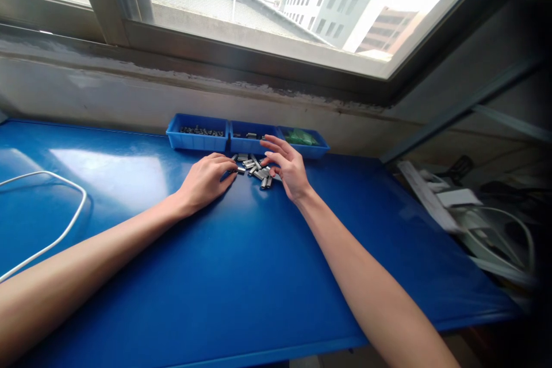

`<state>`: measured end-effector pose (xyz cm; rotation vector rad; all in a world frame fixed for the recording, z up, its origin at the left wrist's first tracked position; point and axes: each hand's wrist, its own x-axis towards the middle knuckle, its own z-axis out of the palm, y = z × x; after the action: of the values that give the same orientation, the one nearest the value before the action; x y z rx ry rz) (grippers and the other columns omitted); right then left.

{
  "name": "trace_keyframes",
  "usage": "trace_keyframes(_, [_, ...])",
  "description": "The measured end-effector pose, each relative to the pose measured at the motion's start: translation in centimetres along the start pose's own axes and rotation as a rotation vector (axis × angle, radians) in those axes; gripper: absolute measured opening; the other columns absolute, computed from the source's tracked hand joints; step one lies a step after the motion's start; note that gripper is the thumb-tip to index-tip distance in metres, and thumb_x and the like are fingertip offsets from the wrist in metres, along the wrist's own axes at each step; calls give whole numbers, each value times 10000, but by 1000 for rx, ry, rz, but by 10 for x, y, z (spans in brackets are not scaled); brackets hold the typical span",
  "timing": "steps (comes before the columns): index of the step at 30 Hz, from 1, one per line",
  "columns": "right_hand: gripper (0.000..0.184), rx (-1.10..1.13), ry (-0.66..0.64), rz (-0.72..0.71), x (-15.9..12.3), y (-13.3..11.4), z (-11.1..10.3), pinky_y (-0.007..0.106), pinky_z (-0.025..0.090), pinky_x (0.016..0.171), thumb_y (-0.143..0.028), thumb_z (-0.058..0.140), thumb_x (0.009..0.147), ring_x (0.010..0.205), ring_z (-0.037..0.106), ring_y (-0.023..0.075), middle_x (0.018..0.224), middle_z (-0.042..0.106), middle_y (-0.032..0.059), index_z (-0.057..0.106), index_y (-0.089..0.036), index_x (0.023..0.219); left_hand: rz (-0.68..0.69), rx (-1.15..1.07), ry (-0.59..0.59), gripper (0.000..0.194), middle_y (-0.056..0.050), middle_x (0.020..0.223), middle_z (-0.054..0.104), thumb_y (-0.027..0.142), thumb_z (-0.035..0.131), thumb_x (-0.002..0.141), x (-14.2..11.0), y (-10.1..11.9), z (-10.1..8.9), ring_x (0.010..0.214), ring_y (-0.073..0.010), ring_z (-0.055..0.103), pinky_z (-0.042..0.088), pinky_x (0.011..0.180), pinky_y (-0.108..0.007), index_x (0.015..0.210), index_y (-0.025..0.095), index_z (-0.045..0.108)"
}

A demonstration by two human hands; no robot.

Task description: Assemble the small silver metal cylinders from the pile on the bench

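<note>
A small pile of short silver metal pieces (pixel 255 168) lies on the blue table (pixel 241 264), just in front of three blue trays. My left hand (pixel 206 179) rests palm down at the pile's left edge, its fingertips touching one metal piece (pixel 240 170). My right hand (pixel 285 165) hovers at the pile's right side with fingers spread apart, holding nothing. The left tray (pixel 197 133) holds dark small parts, the middle tray (pixel 250 139) holds several silver pieces, and the right tray (pixel 307 142) holds something green.
A white cable (pixel 64 224) loops over the table's left part. The wall and window sill (pixel 215 80) rise right behind the trays. Off the table's right edge sit white cables and clutter (pixel 474 218) on a lower shelf.
</note>
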<state>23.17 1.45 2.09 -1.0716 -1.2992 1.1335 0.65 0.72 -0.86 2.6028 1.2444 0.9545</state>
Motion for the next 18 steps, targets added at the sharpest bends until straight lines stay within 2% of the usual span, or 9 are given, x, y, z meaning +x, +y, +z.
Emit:
trace_keyframes(3, [487, 13, -7, -1, -1, 1, 1, 208, 409, 452, -329, 709, 748, 696, 643, 116, 1310, 683, 80, 669, -241, 1225, -63, 10, 6, 194, -73, 1076, 754, 337, 624, 962, 0, 2, -3, 936, -252, 701, 531, 822, -354, 979, 200, 760])
trace_keyframes(5, [463, 17, -12, -6, -1, 1, 1, 209, 415, 456, -328, 710, 753, 691, 643, 115, 1295, 690, 77, 675, -242, 1207, -79, 8, 4, 195, -67, 1023, 741, 343, 627, 964, 0, 3, -4, 893, -239, 696, 517, 784, -337, 949, 193, 750])
trace_keyframes(9, [415, 34, -17, -8, -2, 3, 1, 220, 452, 488, -323, 717, 760, 695, 645, 118, 1267, 701, 73, 687, -239, 1165, -52, -54, 0, 175, -69, 1028, 719, 295, 618, 967, 1, 1, -3, 897, -219, 685, 511, 800, -318, 1004, 186, 751])
trace_keyframes(13, [387, 46, -19, 1, -4, 3, 2, 240, 484, 529, -317, 721, 760, 695, 642, 119, 1256, 704, 70, 694, -239, 1138, -66, -148, 47, 175, -70, 1015, 727, 292, 670, 928, 1, -3, 1, 831, -196, 684, 519, 766, -302, 1026, 181, 764])
trace_keyframes(16, [379, 47, -27, 6, -5, 2, 2, 246, 491, 548, -317, 724, 758, 693, 640, 118, 1244, 710, 71, 701, -236, 1128, -131, -233, 96, 206, -70, 926, 751, 329, 704, 906, 1, -3, 0, 782, -196, 697, 536, 748, -308, 1016, 167, 771])
trace_keyframes(18, [369, 49, -30, 6, -5, 2, 2, 246, 490, 556, -314, 727, 755, 692, 640, 118, 1215, 721, 74, 708, -225, 1113, -227, -349, 154, 248, -70, 908, 769, 374, 716, 898, 3, -2, -2, 789, -202, 720, 560, 763, -311, 1025, 167, 771])
